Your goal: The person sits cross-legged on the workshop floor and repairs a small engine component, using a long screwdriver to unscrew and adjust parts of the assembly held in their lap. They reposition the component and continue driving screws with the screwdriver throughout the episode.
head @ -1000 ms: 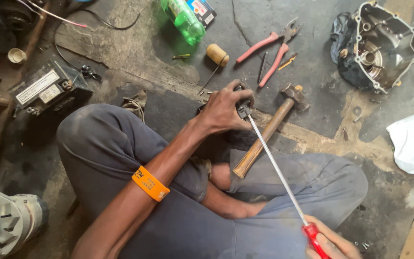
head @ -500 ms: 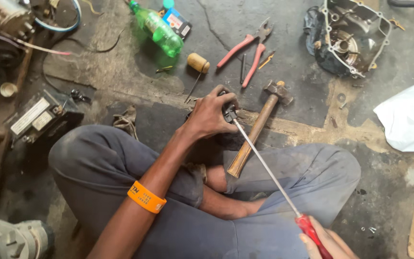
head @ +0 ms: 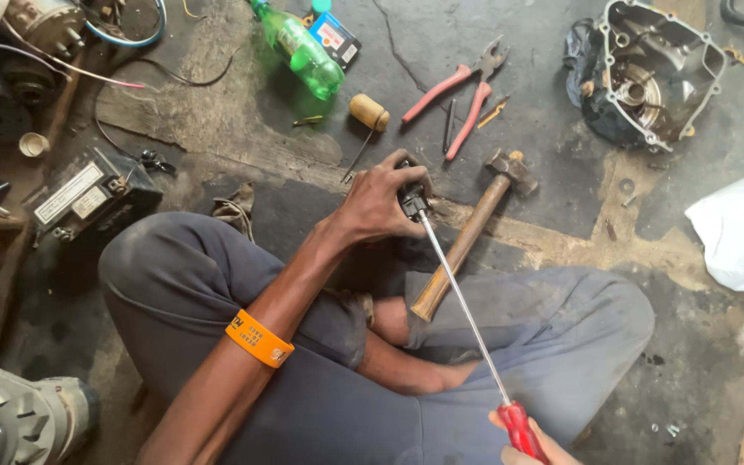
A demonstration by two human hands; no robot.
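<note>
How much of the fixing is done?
Done: an engine cover lies opened on the floor. In hand: the left hand grips a small dark part while the right hand pushes a red-handled screwdriver into it. Left: the part is not apart yet.

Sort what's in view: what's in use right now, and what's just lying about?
In use: left hand gripping a small dark part; right hand on the red-handled screwdriver.

Lying about: hammer, pliers, green bottle, engine casing.

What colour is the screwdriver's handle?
Red, on the screwdriver handle in the right hand; head view.
</note>
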